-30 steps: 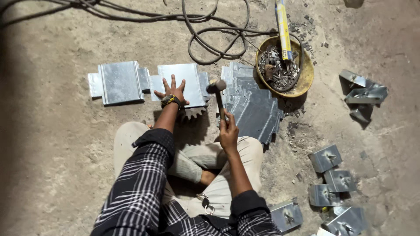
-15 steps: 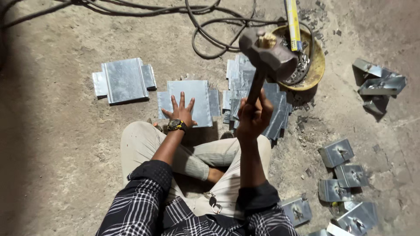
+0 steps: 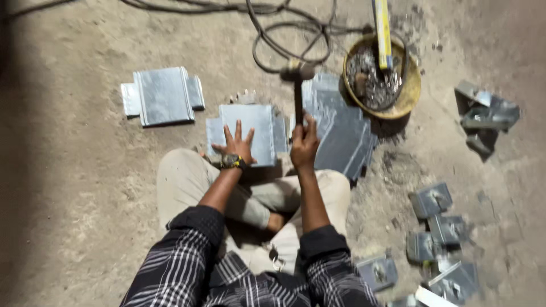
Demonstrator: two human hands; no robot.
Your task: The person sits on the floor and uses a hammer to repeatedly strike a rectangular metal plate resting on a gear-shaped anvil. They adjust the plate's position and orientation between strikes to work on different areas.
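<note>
I sit cross-legged on a dirt floor. My left hand (image 3: pixel 236 145) lies flat, fingers spread, on a cut sheet-metal piece (image 3: pixel 253 128) in front of my knees. My right hand (image 3: pixel 304 145) grips the wooden handle of a hammer (image 3: pixel 297 85). The hammer head is blurred and hangs above the far right corner of that sheet. A stack of similar metal sheets (image 3: pixel 341 128) lies just right of the hammer.
Another flat metal piece (image 3: pixel 162 95) lies to the left. A round pan (image 3: pixel 406 94) of small metal parts holds a yellow tool. Folded metal brackets (image 3: pixel 438 227) are scattered on the right. Dark cables (image 3: pixel 284 34) loop across the far floor.
The hammer was down by the sheet one second ago, rose high toward the camera, and has now swung down again toward the sheet. My left hand stayed pressed on the sheet.
</note>
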